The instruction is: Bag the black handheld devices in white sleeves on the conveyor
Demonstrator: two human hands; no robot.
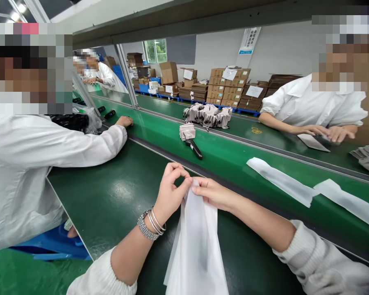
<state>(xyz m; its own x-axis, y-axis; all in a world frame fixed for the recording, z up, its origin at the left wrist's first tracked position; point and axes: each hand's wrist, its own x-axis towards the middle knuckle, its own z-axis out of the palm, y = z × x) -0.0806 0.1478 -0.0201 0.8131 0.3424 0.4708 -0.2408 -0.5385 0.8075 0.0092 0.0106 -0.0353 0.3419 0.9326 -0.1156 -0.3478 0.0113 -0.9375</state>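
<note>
A white translucent sheet or bag [199, 241] hangs down toward me from both hands, its top gathered to a narrow end. My left hand [173, 186], with a watch and bangles at the wrist, pinches that top end between thumb and finger. From the right, my right hand [213, 191] grips the same end, thumb in front, its fingertips close to those of my left hand. Something dark shows faintly through the white material. Beyond my hands, a black-handled tool [194, 149] lies on the green belt beside a small bundle of pale pieces [187, 131].
Two white wrapped strips [281, 180] [350, 200] lie on the belt [230, 164] at right. A person's sleeve [86, 141] reaches in at left. Another person's hands [335, 133] touch a flat piece across the belt. Banded bundles [207, 115] stand beyond.
</note>
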